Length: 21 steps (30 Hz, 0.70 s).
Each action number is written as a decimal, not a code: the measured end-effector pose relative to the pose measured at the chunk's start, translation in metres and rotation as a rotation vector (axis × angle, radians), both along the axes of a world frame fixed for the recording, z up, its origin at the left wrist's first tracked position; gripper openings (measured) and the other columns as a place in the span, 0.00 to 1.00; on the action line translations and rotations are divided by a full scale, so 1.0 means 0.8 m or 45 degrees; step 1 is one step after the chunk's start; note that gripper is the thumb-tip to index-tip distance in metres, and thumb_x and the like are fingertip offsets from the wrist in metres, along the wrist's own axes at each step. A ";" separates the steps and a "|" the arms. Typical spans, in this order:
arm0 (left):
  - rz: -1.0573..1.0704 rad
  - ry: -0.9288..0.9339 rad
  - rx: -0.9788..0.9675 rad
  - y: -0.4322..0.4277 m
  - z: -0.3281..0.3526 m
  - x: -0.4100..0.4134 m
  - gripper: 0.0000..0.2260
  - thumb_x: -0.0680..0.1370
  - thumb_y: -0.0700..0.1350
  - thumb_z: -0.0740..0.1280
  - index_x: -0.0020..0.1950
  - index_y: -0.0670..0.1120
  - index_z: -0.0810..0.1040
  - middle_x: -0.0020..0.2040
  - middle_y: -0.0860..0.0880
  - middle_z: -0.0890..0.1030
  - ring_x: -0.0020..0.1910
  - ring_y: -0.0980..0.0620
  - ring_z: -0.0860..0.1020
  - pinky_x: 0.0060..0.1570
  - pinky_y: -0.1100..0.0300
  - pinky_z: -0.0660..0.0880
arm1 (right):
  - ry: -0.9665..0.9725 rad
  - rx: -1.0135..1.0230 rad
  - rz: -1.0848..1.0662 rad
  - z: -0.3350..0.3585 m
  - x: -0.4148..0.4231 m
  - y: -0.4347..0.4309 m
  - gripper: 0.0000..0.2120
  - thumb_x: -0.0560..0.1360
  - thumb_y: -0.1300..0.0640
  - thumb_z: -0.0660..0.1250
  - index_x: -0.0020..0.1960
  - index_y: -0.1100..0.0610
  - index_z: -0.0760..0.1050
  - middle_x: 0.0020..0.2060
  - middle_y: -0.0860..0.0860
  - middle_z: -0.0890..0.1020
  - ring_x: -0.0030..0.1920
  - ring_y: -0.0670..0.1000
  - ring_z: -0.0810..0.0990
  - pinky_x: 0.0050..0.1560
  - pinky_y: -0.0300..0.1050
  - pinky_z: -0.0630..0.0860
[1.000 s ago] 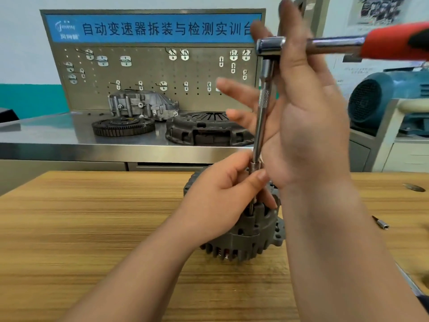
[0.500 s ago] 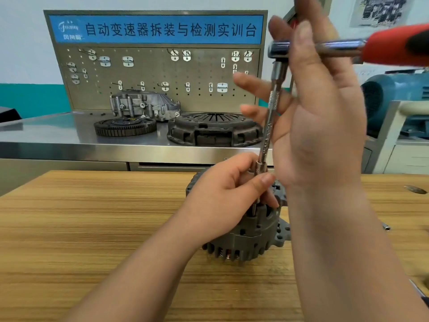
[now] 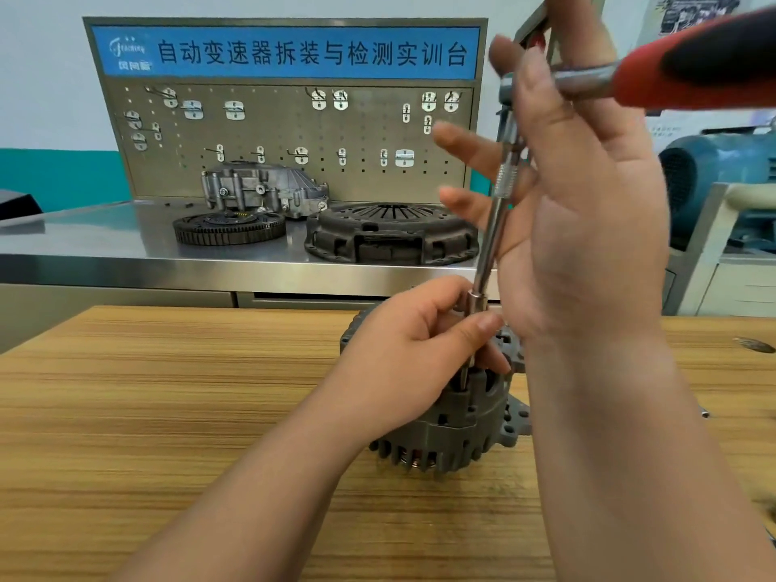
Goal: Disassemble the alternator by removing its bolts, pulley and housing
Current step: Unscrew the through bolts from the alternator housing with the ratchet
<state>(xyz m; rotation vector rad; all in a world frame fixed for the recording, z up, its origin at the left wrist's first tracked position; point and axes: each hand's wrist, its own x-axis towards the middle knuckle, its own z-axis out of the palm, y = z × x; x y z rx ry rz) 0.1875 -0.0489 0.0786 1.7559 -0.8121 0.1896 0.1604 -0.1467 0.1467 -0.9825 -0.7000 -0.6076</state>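
**A:** Which step is this?

**B:** Bolt removal, I'd judge. The grey ribbed cast-metal alternator (image 3: 453, 430) stands on the striped wooden counter (image 3: 168, 413), near the middle. A long chrome extension bar (image 3: 491, 228) rises from its top, leaning slightly right, up to a ratchet with a red-and-black handle (image 3: 693, 73) that points off to the right.

**A:** And the hands?

**B:** The left hand (image 3: 403, 354) grasps the small steel socket (image 3: 476, 302) at the bar's foot, its fingers (image 3: 483, 323) pinching it just above the housing. The right hand (image 3: 588, 228) is released, its fingers (image 3: 457, 138) straight and spread. Its palm lies against the bar's upper part, wrapped round nothing.

**A:** Is the socket seated on a bolt?

**B:** Cannot tell; the left hand hides it.

**A:** So next?

**B:** Probably hold the socket square while the right hand takes the handle and swings it. A tilted bar could slip off. The housing is in one piece, and the pulley is not in view.
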 end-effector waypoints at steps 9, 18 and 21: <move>-0.107 0.018 -0.008 0.003 0.003 -0.006 0.11 0.81 0.44 0.58 0.55 0.40 0.77 0.44 0.52 0.84 0.48 0.51 0.81 0.54 0.53 0.77 | 0.362 -0.036 0.217 0.001 0.004 -0.003 0.20 0.83 0.43 0.49 0.63 0.52 0.72 0.48 0.53 0.86 0.37 0.55 0.84 0.31 0.40 0.77; -0.014 -0.011 -0.017 -0.002 -0.001 -0.004 0.13 0.76 0.50 0.62 0.54 0.44 0.79 0.42 0.53 0.85 0.44 0.42 0.81 0.48 0.43 0.77 | -0.025 -0.036 -0.012 0.001 -0.003 0.000 0.17 0.80 0.56 0.59 0.69 0.54 0.71 0.62 0.51 0.78 0.46 0.54 0.83 0.36 0.41 0.77; -0.077 0.005 -0.025 -0.001 -0.002 -0.005 0.10 0.78 0.50 0.59 0.48 0.47 0.77 0.38 0.57 0.82 0.41 0.49 0.80 0.48 0.48 0.76 | 0.143 -0.031 0.101 0.002 -0.001 -0.002 0.19 0.83 0.48 0.50 0.71 0.51 0.68 0.61 0.52 0.81 0.44 0.57 0.85 0.35 0.42 0.79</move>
